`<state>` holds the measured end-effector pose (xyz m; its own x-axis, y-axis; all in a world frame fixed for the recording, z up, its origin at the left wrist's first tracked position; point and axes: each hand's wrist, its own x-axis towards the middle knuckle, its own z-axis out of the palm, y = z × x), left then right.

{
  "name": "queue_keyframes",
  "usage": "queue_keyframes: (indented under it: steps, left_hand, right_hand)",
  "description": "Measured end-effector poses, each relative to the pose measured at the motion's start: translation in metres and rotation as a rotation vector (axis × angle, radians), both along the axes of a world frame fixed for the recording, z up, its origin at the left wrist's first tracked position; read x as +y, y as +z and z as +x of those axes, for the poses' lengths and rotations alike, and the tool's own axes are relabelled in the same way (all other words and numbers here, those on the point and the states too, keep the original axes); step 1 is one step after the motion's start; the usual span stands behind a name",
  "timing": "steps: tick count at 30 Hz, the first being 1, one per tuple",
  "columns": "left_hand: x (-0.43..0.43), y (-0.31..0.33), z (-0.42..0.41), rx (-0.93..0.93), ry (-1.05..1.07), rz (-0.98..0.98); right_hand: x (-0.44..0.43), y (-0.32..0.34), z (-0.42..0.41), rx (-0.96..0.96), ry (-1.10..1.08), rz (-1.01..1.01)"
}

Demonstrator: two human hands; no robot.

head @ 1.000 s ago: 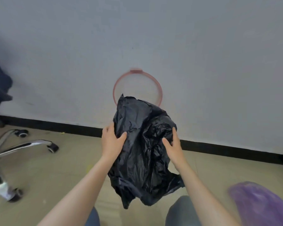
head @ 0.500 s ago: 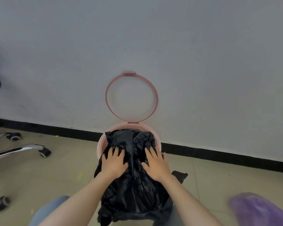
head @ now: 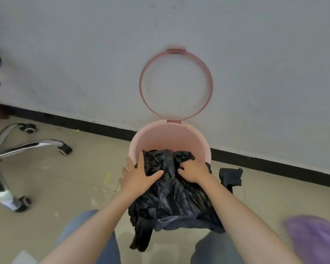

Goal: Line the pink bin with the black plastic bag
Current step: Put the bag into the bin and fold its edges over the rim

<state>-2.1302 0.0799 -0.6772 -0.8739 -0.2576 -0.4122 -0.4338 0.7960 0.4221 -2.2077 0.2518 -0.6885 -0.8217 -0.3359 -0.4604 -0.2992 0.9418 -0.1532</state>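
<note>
The pink bin [head: 171, 136] stands on the floor against the white wall, its pink ring lid [head: 176, 84] swung up against the wall. The crumpled black plastic bag [head: 171, 195] is draped over the bin's near rim, mostly hanging down the outside front; a bunched part lies just inside the opening. My left hand [head: 139, 178] rests flat on the bag's left side at the rim, fingers spread. My right hand [head: 193, 172] has its fingers curled into the bunched plastic at the bag's top right.
A chrome office chair base [head: 11, 151] with castors stands at the left. A black scrap [head: 231, 176] lies on the floor right of the bin. A purple plastic bag [head: 316, 239] sits at the lower right. My knees in blue jeans [head: 95, 242] are below.
The bag came down from mid-air onto the bin's opening. Since half a second ago my right hand's fingers have curled into the plastic, and the view has come closer to the bin.
</note>
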Motion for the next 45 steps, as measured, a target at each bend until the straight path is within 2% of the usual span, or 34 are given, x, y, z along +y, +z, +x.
queue_keyframes:
  steps: [2,4,6,8,15,18,20,21,23,25,29,31,34,37,39,42,45]
  left_hand:
    - [0.003,0.001,0.008,0.038,0.054,0.102]
    - [0.006,0.001,0.017,0.063,0.077,0.11]
    - [0.007,0.003,0.023,0.057,0.094,0.097]
    - [0.006,0.007,0.026,0.091,0.102,0.096]
    - [0.009,0.035,-0.011,0.46,0.173,0.238]
    - [0.009,0.058,-0.033,0.504,0.322,0.396]
    - [0.009,0.067,-0.035,0.497,0.249,0.505]
    - [0.009,0.068,-0.03,0.492,0.186,0.517]
    - [0.003,0.057,-0.02,0.424,0.129,0.401]
    - [-0.007,0.045,-0.008,0.29,0.192,0.306]
    - [-0.022,0.035,0.023,0.247,0.412,0.565]
    - [-0.024,0.032,0.039,0.189,0.455,0.647]
    - [-0.02,0.022,0.049,0.053,0.463,0.736]
    - [-0.018,0.021,0.048,0.063,0.489,0.857]
    - [-0.017,0.024,0.046,0.149,0.47,0.916]
    - [-0.01,0.033,0.044,0.286,0.395,0.892]
    - [-0.005,0.035,0.04,0.372,0.361,0.825]
  right_hand:
    - [0.009,0.019,0.013,0.132,-0.026,-0.126]
    - [0.026,0.042,0.037,0.194,-0.063,-0.2]
    - [0.051,0.059,0.064,0.187,-0.093,-0.171]
    - [0.077,0.066,0.091,0.102,-0.131,-0.097]
    - [0.106,0.05,0.138,-0.03,0.001,-0.031]
    - [0.092,0.046,0.141,0.082,0.053,0.009]
    - [0.083,0.045,0.138,0.201,0.025,-0.01]
    - [0.08,0.046,0.135,0.238,-0.027,-0.06]
    - [0.072,0.051,0.127,0.276,-0.188,-0.224]
    - [0.062,0.057,0.115,0.358,-0.375,-0.411]
    - [0.043,0.073,0.088,0.407,-0.808,-0.919]
    - [0.03,0.082,0.079,0.437,-0.842,-1.04]
    - [0.013,0.083,0.08,0.48,-0.533,-0.94]
    - [0.013,0.056,0.086,0.515,-0.105,-0.517]
    - [0.023,0.035,0.089,0.445,0.078,-0.225]
    - [0.034,0.015,0.097,0.3,0.223,-0.022]
    - [0.035,0.013,0.1,0.269,0.233,0.028]
